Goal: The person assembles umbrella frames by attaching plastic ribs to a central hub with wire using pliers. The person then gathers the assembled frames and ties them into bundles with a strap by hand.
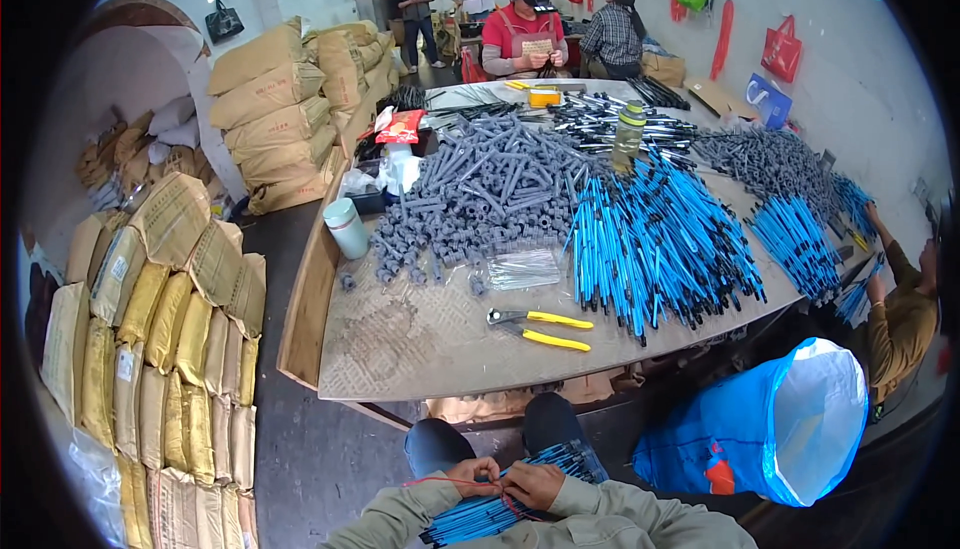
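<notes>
A bundle of blue rods with black ends (462, 523) lies across my lap. A thin red cord (428, 480) runs at the bundle, with an end trailing off to the left. My left hand (472, 477) is closed, pinching the cord above the rods. My right hand (536, 487) rests on the bundle beside it, fingers curled in on the cord. Its fingertips are partly hidden. On the table ahead lie pliers with yellow handles (545, 329) and a large heap of loose blue rods (655, 249).
Grey plastic parts (480, 179) are heaped mid-table near a pale cup (345, 227) and a bottle (628, 136). A large blue sack (720, 429) stands at my right. Stacked paper sacks (170, 329) fill the left. Co-workers sit across the table (385, 354) and at the right.
</notes>
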### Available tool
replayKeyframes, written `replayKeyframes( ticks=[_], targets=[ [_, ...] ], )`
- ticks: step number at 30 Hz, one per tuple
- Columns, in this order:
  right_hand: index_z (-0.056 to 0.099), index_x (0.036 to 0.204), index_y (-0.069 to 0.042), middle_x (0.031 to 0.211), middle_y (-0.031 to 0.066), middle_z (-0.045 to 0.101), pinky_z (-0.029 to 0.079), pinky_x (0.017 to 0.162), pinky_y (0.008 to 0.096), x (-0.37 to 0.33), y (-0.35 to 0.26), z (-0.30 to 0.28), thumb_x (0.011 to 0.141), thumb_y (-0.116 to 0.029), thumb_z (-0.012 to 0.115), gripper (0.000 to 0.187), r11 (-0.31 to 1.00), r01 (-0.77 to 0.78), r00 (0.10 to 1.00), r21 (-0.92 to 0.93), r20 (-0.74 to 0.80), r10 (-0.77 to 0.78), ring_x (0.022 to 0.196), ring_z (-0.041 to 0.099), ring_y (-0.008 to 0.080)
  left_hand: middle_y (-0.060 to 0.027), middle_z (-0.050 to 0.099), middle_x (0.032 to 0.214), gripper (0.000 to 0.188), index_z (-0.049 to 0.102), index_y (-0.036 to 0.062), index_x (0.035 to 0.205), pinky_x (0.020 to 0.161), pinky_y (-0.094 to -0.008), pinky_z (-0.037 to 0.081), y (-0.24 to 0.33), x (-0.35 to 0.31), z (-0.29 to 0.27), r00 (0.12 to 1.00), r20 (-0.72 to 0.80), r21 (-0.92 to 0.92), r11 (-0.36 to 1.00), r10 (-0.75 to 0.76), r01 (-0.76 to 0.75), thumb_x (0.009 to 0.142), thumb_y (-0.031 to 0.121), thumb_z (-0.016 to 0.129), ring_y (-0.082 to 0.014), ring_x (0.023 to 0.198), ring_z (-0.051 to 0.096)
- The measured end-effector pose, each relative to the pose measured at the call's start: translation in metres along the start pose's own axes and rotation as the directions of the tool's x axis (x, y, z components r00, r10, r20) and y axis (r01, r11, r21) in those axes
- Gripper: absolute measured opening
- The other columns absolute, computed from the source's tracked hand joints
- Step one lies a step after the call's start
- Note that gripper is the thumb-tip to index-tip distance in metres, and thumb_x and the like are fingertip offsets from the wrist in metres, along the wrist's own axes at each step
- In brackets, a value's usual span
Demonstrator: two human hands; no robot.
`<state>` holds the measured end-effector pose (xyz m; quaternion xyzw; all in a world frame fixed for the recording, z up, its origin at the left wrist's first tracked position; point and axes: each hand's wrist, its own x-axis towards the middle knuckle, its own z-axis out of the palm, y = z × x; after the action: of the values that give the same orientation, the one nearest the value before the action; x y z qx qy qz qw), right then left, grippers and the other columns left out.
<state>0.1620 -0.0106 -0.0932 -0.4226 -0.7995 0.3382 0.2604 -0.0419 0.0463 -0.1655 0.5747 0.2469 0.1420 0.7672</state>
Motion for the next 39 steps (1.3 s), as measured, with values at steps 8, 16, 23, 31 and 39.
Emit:
replayKeyframes(
  ticks=[8,16,23,31,39],
  targets=[
    [0.056,0.084,-0.011,0.078,0.0089,0.057,0.047,0.055,0.0404,0.01,0.004,0.0,0.079,-0.019,0.058,0.01,0.998,-0.023,0.998,-0.061,0.049,0.026,0.068,0.058,0.0318,-0.0006,0.053,0.084,0.032,0.046,0.0049,0.092,0.075,-0.0218,0.043,0.003,0.002,0.001,0.998,-0.013,-0.001,0.998,-0.066,0.066,0.073,0.006,0.071,-0.008,0.083,0.052],
    [0.057,0.083,-0.01,0.076,0.0112,0.058,0.047,0.056,0.0427,0.037,0.012,-0.007,0.076,-0.02,0.058,0.013,0.992,0.049,0.958,-0.117,0.286,-0.014,0.065,0.058,0.0342,-0.001,0.052,0.087,0.037,0.047,0.0029,0.097,0.075,-0.0219,0.042,-0.002,0.003,0.003,0.997,-0.045,0.039,0.998,0.06,-0.059,0.071,0.009,0.074,-0.0086,0.084,0.051],
    [0.058,0.081,-0.008,0.071,0.0128,0.061,0.047,0.057,0.0427,0.057,0.009,-0.019,0.074,-0.024,0.06,0.017,0.98,0.072,0.833,-0.183,0.552,0.042,0.07,0.061,0.0321,-0.0003,0.053,0.085,0.042,0.047,0.003,0.099,0.073,-0.0229,0.042,-0.002,0.005,0.001,0.998,-0.057,0.029,0.999,-0.021,0.023,0.069,0.01,0.076,-0.0085,0.083,0.051],
    [0.056,0.076,-0.011,0.066,0.0087,0.06,0.046,0.051,0.0387,0.045,0.019,-0.016,0.071,-0.022,0.061,0.013,0.983,0.08,0.897,-0.164,0.442,0.001,0.062,0.061,0.0291,-0.0031,0.056,0.088,0.041,0.046,0.0028,0.098,0.076,-0.0236,0.043,0.003,0.001,0.005,0.995,-0.068,0.004,0.998,-0.066,0.066,0.068,0.005,0.074,-0.0094,0.086,0.053],
    [0.054,0.075,-0.011,0.06,0.0059,0.056,0.043,0.047,0.0356,0.027,0.039,-0.004,0.069,-0.013,0.06,0.008,0.996,0.09,0.963,0.011,0.253,-0.089,0.053,0.057,0.0266,-0.0034,0.058,0.083,0.038,0.043,0.004,0.096,0.071,-0.0228,0.043,0.019,0.0,0.016,0.976,-0.149,-0.04,0.987,-0.157,0.153,0.07,0.004,0.071,-0.0085,0.079,0.054]
  ],
)
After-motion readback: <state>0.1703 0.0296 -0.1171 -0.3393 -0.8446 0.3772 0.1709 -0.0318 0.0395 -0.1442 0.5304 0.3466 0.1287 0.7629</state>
